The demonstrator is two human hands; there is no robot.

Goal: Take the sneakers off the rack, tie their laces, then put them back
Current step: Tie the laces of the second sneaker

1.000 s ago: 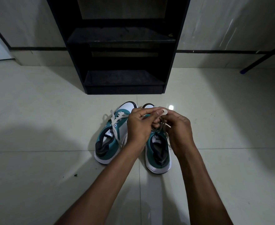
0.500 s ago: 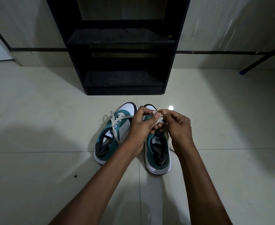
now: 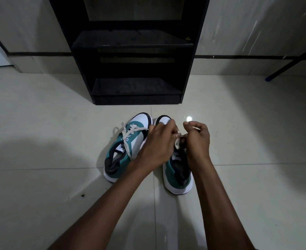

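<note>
Two teal, white and black sneakers stand side by side on the floor, toes toward the black rack [image 3: 134, 51]. The left sneaker [image 3: 125, 150] has loose cream laces trailing over its side. Over the right sneaker [image 3: 177, 175] both hands work the cream lace [image 3: 177, 140]. My left hand [image 3: 157, 143] pinches one strand above the tongue. My right hand [image 3: 197, 139] is closed on the other strand just to the right. Most of the right sneaker's lacing is hidden under my hands.
The rack's two visible shelves hold nothing; the lower one [image 3: 136, 87] is just above the floor. A dark slanted pole with a blue tip [image 3: 267, 79] rests at the far right by the wall. Small dark debris [image 3: 82, 195] lies on the tiles at left.
My hands have drawn slightly apart, the right one shifting right with its strand, so the lace now shows between them. The sneakers have not moved.
</note>
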